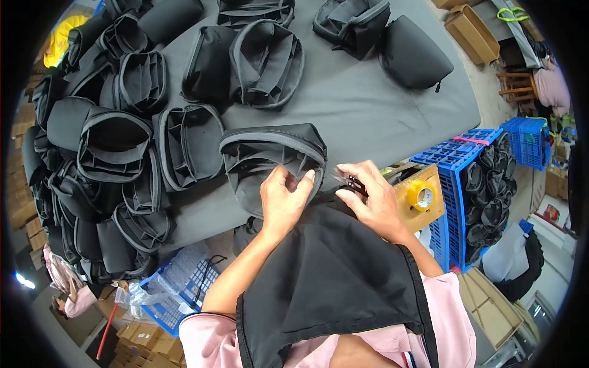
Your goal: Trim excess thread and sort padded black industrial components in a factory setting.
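An open black zippered pouch (270,142) with inner dividers sits at the table's near edge, its mouth facing me. My left hand (284,199) reaches over its front, thumb and forefinger pinched at the right side of the opening. Whatever lies between those fingertips is too small to make out. Just right of the pouch, my right hand (373,199) is closed around small thread snips (348,181) with dark handles. Their thin metal blades point left toward the pouch and the pinched fingers, slightly apart from them. A black apron covers my front.
Many similar black pouches (116,144) are heaped along the table's left side, with more at the far side of the grey tabletop (368,116). At right stand a yellow tape roll (421,195) on a board and a blue crate (451,184) of pouches. Another blue basket (178,288) is lower left.
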`<state>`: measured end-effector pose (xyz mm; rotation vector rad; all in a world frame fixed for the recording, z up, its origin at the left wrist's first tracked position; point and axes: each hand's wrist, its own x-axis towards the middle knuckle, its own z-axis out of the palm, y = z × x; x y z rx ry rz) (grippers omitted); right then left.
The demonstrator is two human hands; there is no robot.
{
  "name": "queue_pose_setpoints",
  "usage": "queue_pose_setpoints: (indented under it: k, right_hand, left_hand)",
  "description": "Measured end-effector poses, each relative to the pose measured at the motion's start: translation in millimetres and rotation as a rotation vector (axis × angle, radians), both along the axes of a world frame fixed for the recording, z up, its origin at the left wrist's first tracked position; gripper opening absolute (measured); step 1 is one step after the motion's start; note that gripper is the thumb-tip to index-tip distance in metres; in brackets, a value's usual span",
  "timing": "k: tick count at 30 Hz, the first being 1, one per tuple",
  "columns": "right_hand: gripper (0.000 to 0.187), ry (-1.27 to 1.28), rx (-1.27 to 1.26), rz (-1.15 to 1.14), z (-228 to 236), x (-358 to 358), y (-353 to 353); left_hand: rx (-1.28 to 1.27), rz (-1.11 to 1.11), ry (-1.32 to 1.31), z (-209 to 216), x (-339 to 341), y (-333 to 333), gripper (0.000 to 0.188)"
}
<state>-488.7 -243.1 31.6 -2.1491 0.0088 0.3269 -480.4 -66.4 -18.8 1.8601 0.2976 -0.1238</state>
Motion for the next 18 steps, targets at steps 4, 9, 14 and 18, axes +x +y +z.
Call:
queue_pose_setpoints:
  k: [4, 9, 14, 18]
  right_hand:
    - [0.022, -0.119, -0.062, 0.064, 1, 6, -4]
    - [0.019, -0.208, -0.209, 0.192, 4, 17, -5]
    - [0.021, -0.346, -0.321, 0.323, 9, 26, -5]
    - [0.022, -0.429, -0.383, 0.419, 11, 30, -5]
  left_hand:
    - [0.072, -0.042, 0.042, 8, 2, -2, 0.036]
    - [0.117, -0.067, 0.052, 11, 3, -3, 0.036]
    - [0.171, -0.109, 0.036, 11, 4, -4, 0.035]
    - [0.186, -0.107, 0.028, 14, 4, -4, 0.035]
